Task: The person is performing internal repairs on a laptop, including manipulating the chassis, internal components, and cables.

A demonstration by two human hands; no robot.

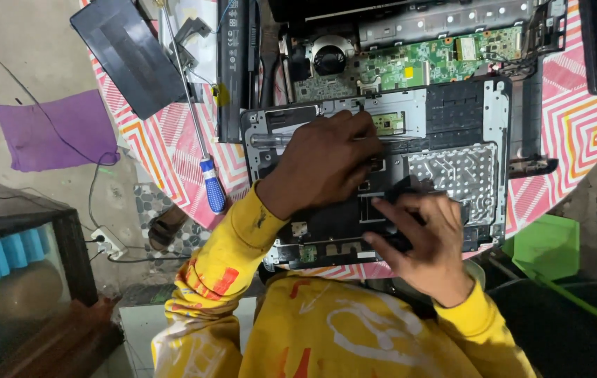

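An opened laptop case panel [452, 119], black with a silver metal frame, lies upside down on the table with the pink patterned cloth [578, 126]. My left hand [323, 164] presses down on the panel's left half, its fingers curled over a clear-handled screwdriver [270, 140] that lies across the panel. My right hand [421, 241] is at the panel's near edge and grips a flat black part [398, 192] between thumb and fingers. Both sleeves are yellow.
Behind the panel sits the laptop base with a green circuit board [417, 63] and a fan [328, 59]. A blue-handled screwdriver [212, 185], a black battery [232, 63] and a black cover [127, 56] lie on the left. A purple cloth [53, 129], a power strip [106, 241] and a green stool [547, 245] are on the floor.
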